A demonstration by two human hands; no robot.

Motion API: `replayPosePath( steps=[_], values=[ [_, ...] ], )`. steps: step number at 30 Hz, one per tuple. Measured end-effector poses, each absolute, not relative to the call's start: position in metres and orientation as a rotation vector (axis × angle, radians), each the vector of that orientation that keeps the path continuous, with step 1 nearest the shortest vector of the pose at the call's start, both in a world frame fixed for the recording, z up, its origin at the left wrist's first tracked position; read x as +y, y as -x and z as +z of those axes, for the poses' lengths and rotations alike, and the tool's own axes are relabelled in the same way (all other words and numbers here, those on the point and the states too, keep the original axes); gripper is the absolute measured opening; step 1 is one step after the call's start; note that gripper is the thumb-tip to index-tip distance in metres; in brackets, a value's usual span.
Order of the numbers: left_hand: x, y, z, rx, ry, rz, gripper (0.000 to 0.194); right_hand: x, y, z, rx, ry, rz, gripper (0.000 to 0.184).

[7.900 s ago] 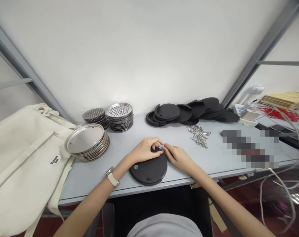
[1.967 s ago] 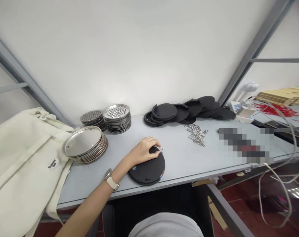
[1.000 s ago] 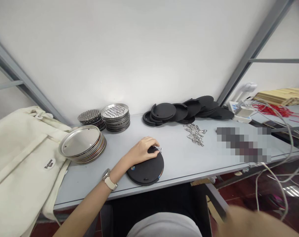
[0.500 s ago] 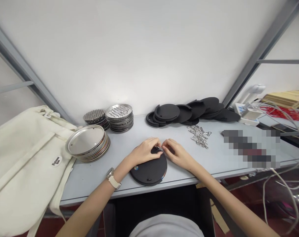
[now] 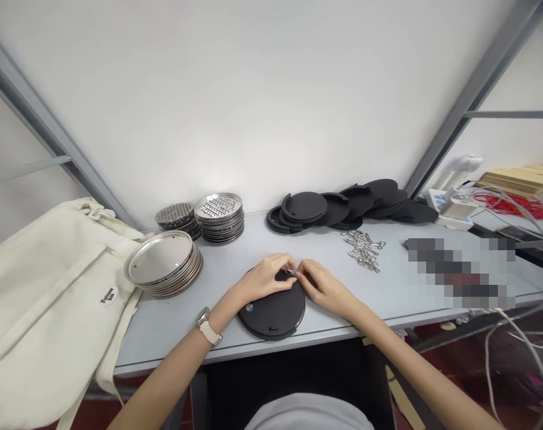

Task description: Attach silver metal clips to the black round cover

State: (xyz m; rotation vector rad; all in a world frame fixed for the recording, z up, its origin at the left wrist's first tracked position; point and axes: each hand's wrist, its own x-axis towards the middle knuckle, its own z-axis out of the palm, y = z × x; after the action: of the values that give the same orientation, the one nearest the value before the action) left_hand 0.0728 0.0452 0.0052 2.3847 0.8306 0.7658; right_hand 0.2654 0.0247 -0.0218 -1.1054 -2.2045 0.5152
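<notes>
A small silver metal clip [image 5: 290, 272] is pinched over the far edge of a round black disc [image 5: 271, 313]. My left hand [image 5: 269, 278] is closed on the clip with thumb and forefinger, its palm side over the disc. From the other side, the fingertips of my right hand [image 5: 321, 288] are pressed together at the same clip; they cover part of it. The disc lies flat near the table's front edge, with a slot, a small round blue sticker and a coloured strip at its rim. A pile of similar silver clips [image 5: 364, 249] lies beyond my right hand.
On the left stand a stack of plain metal discs [image 5: 161, 260] and stacks of grater discs [image 5: 220, 209], beside a cream bag [image 5: 65, 310]. Black round covers [image 5: 304, 206] overlap along the wall. At right are a blurred-out object [image 5: 454, 275], white cables [image 5: 488, 370] and red cords [image 5: 517, 206].
The view has shifted slightly, so everything sits a little lower and to the right. Both hands stay at the clip; my right fingers have shifted slightly around it.
</notes>
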Motion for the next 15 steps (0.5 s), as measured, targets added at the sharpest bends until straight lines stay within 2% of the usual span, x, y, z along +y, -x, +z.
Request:
replayPosePath(
  steps=[9,15],
  values=[
    [0.0450,-0.0729,0.0082,0.796,-2.537,0.744,0.014,0.0251,-0.2664,-0.0208,-2.230,1.080,0.505,0.020],
    [0.0447,-0.0729,0.0075,0.857,-2.571,0.767,0.011,0.0280,-0.2647,-0.0230,-2.252,1.074,0.630,0.024]
  ],
)
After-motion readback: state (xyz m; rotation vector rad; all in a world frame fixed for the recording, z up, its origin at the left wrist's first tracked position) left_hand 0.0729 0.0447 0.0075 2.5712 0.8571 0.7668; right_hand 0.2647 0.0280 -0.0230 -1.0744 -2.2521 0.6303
